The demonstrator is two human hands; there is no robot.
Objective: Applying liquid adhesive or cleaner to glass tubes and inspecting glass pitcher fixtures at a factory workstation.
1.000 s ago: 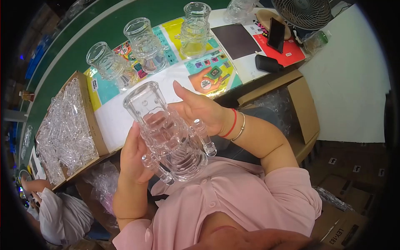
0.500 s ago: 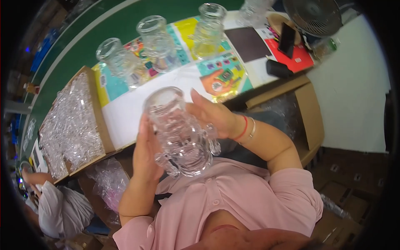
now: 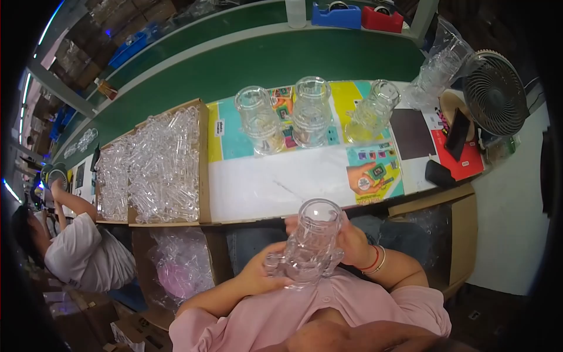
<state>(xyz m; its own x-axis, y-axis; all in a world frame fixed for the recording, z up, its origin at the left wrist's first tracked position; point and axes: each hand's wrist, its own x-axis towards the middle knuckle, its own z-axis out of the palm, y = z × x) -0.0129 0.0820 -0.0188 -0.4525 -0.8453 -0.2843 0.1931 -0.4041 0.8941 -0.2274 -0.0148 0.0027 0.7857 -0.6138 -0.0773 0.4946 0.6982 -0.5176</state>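
Close to my chest I hold a clear, figure-shaped jar (image 3: 314,246) with a round open mouth and small arm-like parts at its sides. It is tilted with the mouth pointing away from me. My left hand (image 3: 263,273) is closed round its lower left side. Behind its right side, my right hand (image 3: 352,242) grips it, with some fingers hidden by the jar. On the table beyond stand three similar objects: a left clear jar (image 3: 259,123), a middle clear jar (image 3: 312,114) and a right clear jar (image 3: 373,114), which leans.
Cardboard trays (image 3: 204,158) full of small clear parts lie at the left. A bagged clear jar (image 3: 437,73), a fan (image 3: 495,94), a phone (image 3: 457,134) and a black case (image 3: 438,173) are at the right. Open boxes (image 3: 463,234) sit below the edge. A co-worker (image 3: 88,252) sits far left.
My view has swung up and left, showing more of the table. Both hands have brought the jar lower and nearer my chest, and the left hand now grips its lower side.
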